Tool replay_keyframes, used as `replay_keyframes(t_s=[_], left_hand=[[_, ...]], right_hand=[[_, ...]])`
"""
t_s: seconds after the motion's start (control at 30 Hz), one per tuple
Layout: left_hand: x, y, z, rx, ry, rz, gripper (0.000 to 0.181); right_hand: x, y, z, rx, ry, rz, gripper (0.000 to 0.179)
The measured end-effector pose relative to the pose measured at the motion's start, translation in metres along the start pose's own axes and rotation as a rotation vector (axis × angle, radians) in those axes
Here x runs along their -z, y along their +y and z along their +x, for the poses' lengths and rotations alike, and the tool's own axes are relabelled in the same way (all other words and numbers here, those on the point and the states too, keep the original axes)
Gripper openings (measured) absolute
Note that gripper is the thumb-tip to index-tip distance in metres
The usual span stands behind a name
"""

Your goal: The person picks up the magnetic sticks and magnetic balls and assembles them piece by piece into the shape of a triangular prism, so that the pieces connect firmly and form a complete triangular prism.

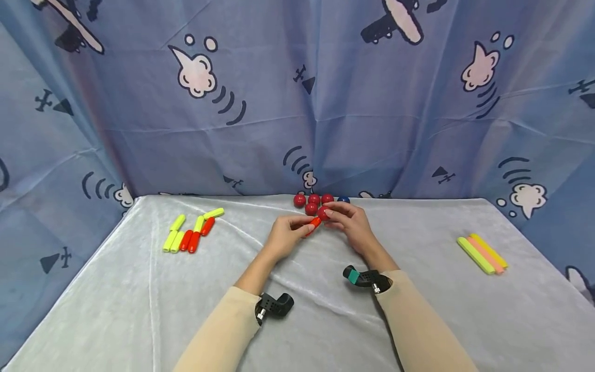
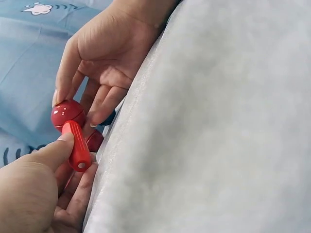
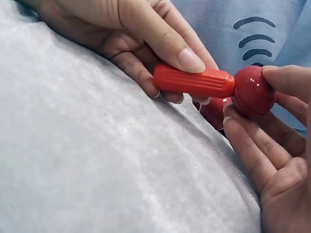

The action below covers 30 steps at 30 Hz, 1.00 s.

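My left hand [image 1: 285, 237] pinches a short red ribbed rod [image 3: 194, 81] between thumb and fingers. Opposite it, my right hand [image 1: 350, 227] holds a glossy red ball [image 3: 253, 90] by its fingertips. One end of the rod meets the ball's side, as both wrist views show. The rod's other end, with a small pale disc in its middle, faces the left wrist camera. Behind the held ball, another red ball [image 3: 214, 112] is partly hidden by the fingers. Both hands are near the table's far edge.
More red balls [image 1: 299, 200] and a blue ball [image 1: 343, 200] sit along the far edge of the cloth-covered table [image 1: 116, 305]. Short yellow-green rods [image 1: 170, 241] and red rods [image 1: 193, 242] lie at left. Three longer rods [image 1: 483, 253] lie at right. A blue patterned curtain [image 1: 260, 62] hangs behind.
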<state>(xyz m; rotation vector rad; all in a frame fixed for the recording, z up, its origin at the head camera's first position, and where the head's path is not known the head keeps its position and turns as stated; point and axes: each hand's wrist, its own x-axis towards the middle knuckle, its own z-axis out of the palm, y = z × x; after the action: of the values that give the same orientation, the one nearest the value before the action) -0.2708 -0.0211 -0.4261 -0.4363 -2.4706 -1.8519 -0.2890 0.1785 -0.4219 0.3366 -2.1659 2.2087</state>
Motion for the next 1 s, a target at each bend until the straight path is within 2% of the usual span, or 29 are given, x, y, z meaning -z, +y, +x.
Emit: replay_keyframes(t_s=[0.13,0.23,0.33,0.4,0.5,0.6,0.67,0.8,0.87,0.93,1.0], left_hand=[[0.001,-0.001,0.002,0.018,0.025,-0.067,0.023],[0.003,-0.001,0.003,0.052,0.083,-0.217,0.023],[0.007,-0.001,0.005,0.082,0.136,-0.347,0.025],[0.009,0.001,0.005,0.089,0.141,-0.371,0.026],[0.008,0.003,0.005,0.089,0.132,-0.344,0.026],[0.010,0.004,0.006,0.082,0.150,-0.245,0.025],[0.018,0.005,0.007,0.059,0.174,-0.119,0.026],[0.050,0.008,0.008,-0.033,0.224,0.307,0.021],[0.068,0.008,0.007,-0.058,0.258,0.488,0.019],[0.084,0.006,0.006,-0.042,0.272,0.585,0.021],[0.095,0.004,0.005,-0.009,0.256,0.598,0.024]], right_hand=[[-0.001,-0.002,0.000,-0.002,-0.015,-0.056,0.034],[-0.003,-0.003,-0.001,0.016,-0.076,-0.161,0.031],[-0.007,-0.003,-0.002,0.057,-0.150,-0.291,0.035],[-0.010,-0.004,-0.002,0.080,-0.175,-0.337,0.038],[-0.014,-0.003,-0.001,0.107,-0.159,-0.378,0.033],[-0.014,0.000,0.000,0.121,-0.136,-0.402,0.025],[-0.013,0.001,0.000,0.119,-0.117,-0.421,0.023],[-0.012,0.001,-0.001,0.094,-0.089,-0.438,0.024],[-0.012,0.001,-0.001,0.076,-0.077,-0.432,0.024],[-0.012,0.000,-0.002,0.073,-0.074,-0.419,0.025],[-0.011,0.000,-0.002,0.069,-0.059,-0.405,0.027]])
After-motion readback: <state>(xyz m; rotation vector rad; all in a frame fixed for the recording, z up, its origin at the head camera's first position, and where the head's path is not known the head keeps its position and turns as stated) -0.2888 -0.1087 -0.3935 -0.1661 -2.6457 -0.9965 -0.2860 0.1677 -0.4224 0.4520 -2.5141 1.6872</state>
